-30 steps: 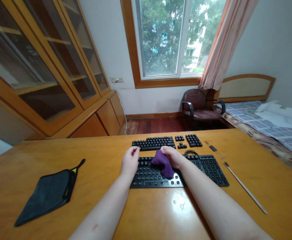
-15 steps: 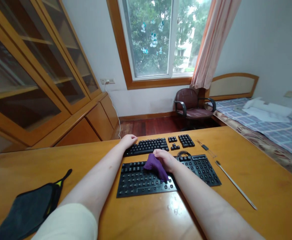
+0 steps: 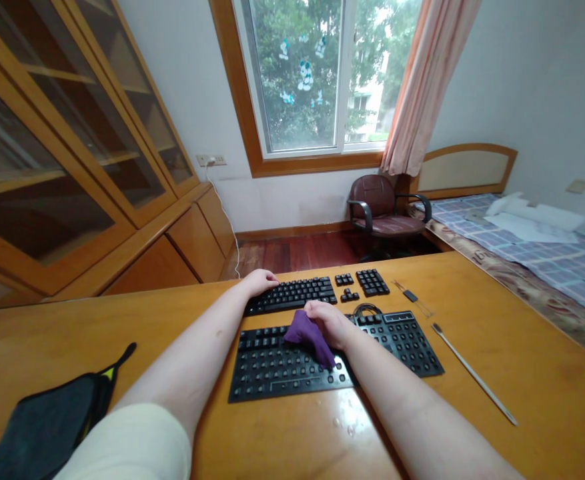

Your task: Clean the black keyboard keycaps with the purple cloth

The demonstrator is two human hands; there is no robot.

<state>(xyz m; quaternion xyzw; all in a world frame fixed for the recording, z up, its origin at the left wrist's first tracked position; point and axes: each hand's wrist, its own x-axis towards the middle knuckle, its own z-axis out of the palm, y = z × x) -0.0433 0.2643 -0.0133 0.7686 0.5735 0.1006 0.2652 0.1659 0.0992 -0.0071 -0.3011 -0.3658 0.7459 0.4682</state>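
Observation:
My right hand (image 3: pixel 328 323) is closed on a purple cloth (image 3: pixel 308 337), which hangs over the middle of a black keyboard base (image 3: pixel 285 368) whose keycaps are mostly off. A few caps remain along its upper left row. Behind the base lie loose black keycaps (image 3: pixel 302 293), set out in keyboard order. My left hand (image 3: pixel 261 283) reaches to the upper left corner of these keycaps, fingers pressed together and bent down. What its fingertips pinch, if anything, is too small to make out.
On the wooden desk (image 3: pixel 252 440), a thin brush (image 3: pixel 475 375) and a wire keycap puller (image 3: pixel 410 295) lie to the right. Separate keycap groups (image 3: pixel 372 283) sit at the back. A dark pouch (image 3: pixel 55 413) lies at left. Beyond stand a chair (image 3: pixel 379 207) and a bed (image 3: pixel 537 247).
My left hand has shifted slightly right along the keycaps' top edge. The right hand keeps the purple cloth over the keyboard base with little movement. The view has tilted slightly.

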